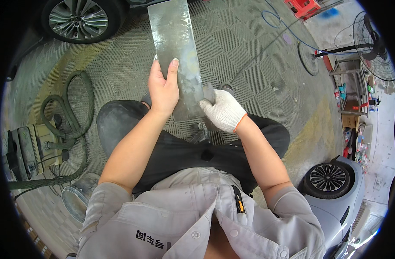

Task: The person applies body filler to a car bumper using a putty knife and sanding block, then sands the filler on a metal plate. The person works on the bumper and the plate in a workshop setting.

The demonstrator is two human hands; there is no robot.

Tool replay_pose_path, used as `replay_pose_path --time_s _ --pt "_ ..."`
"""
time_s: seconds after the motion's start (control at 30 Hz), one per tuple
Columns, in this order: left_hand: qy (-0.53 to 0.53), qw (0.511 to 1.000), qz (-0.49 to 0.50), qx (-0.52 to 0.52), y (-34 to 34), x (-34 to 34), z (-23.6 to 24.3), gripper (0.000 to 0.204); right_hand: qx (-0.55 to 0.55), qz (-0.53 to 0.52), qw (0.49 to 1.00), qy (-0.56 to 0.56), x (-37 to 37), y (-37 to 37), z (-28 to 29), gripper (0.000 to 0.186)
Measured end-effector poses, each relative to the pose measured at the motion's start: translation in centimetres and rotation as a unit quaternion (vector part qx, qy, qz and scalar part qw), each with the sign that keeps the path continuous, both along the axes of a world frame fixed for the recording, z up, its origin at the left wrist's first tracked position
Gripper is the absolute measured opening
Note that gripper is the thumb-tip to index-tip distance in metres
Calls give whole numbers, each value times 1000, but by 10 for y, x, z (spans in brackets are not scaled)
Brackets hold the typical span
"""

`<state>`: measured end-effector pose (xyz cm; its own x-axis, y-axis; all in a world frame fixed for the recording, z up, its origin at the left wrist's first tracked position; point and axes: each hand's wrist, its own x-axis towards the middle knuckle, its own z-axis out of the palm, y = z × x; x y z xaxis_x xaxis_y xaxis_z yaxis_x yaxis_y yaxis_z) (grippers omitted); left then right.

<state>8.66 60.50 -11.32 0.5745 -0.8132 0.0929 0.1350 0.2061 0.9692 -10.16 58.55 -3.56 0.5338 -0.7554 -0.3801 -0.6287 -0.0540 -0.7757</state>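
Note:
A long flat grey panel [173,34] with a smeared, patchy surface stands out in front of me, above my bent legs. My bare left hand [163,88] is closed on its left edge, thumb lying on the face. On my right hand [225,111] is a white knitted glove with an orange cuff. Its fingers are closed at the lower right edge, around a small thin grey piece [209,93] whose kind I cannot make out. Part of that piece is hidden by the glove and panel.
To the left, a thick green hose [88,103] coils beside a boxy machine [26,149] and a bucket [74,203]. A car wheel [78,19] is at far left. Rightward are a fan [372,45], a shelf [350,86] and a silver car [357,185]. A blue hose [292,31] crosses the grid floor.

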Motion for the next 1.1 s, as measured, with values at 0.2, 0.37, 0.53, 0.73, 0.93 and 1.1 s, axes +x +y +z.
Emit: replay_pose_path --time_s 0.2,0.37,0.53,0.73,0.93,1.1 --pt "46 999 -26 13 -1 2 8 26 121 96 985 79 3 -1 -6 52" --pt "51 999 7 2 -7 5 11 28 165 -149 947 -230 -13 -2 -20 46" --pt "92 995 27 25 -7 10 11 26 88 -253 879 -393 -24 8 -28 34" --pt "112 992 46 23 -7 5 10 27 32 -358 871 -336 -4 27 -40 30" --pt "88 994 44 40 -1 9 8 28 5 -198 961 -192 7 31 -24 32" --pt "80 994 56 54 1 11 5 28 -113 -26 991 -64 0 13 -10 31"
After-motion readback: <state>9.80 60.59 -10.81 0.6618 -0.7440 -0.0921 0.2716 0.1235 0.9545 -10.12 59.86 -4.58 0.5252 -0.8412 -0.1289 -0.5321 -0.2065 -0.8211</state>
